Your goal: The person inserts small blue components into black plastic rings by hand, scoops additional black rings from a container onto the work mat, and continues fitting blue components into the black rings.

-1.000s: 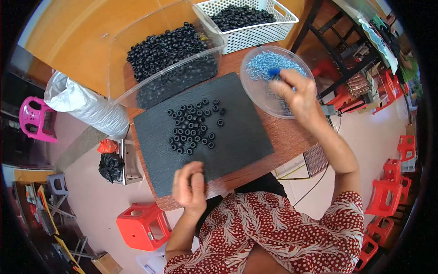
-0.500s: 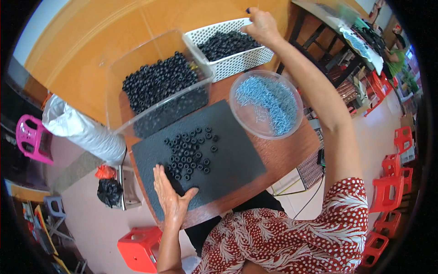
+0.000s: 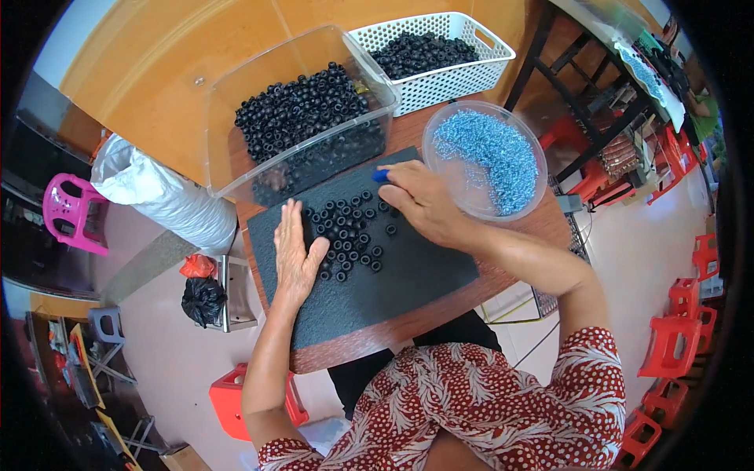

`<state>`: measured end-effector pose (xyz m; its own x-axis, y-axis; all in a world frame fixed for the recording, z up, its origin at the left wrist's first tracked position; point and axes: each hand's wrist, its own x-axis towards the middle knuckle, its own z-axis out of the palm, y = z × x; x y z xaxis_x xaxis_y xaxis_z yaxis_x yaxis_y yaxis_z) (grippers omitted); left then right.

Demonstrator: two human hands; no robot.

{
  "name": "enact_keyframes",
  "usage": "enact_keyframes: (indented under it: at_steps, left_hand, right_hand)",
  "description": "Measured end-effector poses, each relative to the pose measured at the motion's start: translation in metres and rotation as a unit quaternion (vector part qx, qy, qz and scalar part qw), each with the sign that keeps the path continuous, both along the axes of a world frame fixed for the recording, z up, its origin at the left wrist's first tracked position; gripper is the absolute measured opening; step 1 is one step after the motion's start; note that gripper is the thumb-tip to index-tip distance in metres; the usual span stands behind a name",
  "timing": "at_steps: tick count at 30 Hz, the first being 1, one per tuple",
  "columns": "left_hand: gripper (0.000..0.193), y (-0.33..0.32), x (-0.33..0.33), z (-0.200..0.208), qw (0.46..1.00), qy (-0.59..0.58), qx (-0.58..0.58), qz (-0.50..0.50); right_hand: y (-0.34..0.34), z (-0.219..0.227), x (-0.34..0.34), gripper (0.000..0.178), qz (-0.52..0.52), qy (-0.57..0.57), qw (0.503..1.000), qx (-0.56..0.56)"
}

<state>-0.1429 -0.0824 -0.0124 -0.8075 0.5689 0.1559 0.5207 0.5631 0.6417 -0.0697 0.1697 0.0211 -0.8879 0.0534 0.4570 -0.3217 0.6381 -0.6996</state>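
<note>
Amid red stools [image 3: 669,345], the counter [image 3: 546,224] bears a dark mat [image 3: 424,271], left grip [image 3: 295,263] released, right grip [image 3: 420,200] seemingly pinching a blue piece [image 3: 381,175].

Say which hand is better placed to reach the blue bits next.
Likely the right hand: it's nearer the round tub of blue bits; the left hand is across the black rings.

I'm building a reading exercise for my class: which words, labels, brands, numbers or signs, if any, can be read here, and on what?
None: no text can be read in this view.
No lettering shows on the loose black rings, black mat, round tub, clear bin or white basket.
Toward the picture's edges, detail is too small or blurred to tell.
</note>
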Motion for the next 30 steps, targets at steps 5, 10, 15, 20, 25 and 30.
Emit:
enact_keyframes:
  at_steps: [5,10,15,20,25,30]
  left_hand:
    - [0.086,0.016,0.01,0.001,0.999,-0.018,0.016,-0.037]
    - [0.082,0.025,0.018,-0.005,0.998,-0.016,0.043,-0.039]
    - [0.075,0.035,0.022,-0.007,0.995,-0.029,0.079,-0.046]
    - [0.067,0.037,0.025,-0.003,0.975,-0.103,0.19,-0.041]
    - [0.063,0.037,0.022,0.01,0.967,-0.125,0.221,-0.004]
    - [0.065,0.034,-0.003,-0.009,0.979,-0.065,0.187,-0.043]
  right_hand:
    - [-0.025,-0.043,-0.012,0.03,-0.08,0.021,0.996,0.012]
    - [-0.039,-0.045,-0.004,0.035,-0.069,-0.029,0.997,-0.027]
    - [-0.041,-0.044,-0.003,0.032,-0.054,-0.043,0.996,-0.064]
    - [-0.037,-0.04,-0.004,0.03,-0.034,-0.06,0.986,-0.153]
    - [-0.018,-0.046,-0.017,0.032,-0.066,-0.046,0.992,-0.096]
    - [-0.017,-0.05,-0.035,0.034,-0.011,-0.085,0.99,-0.113]
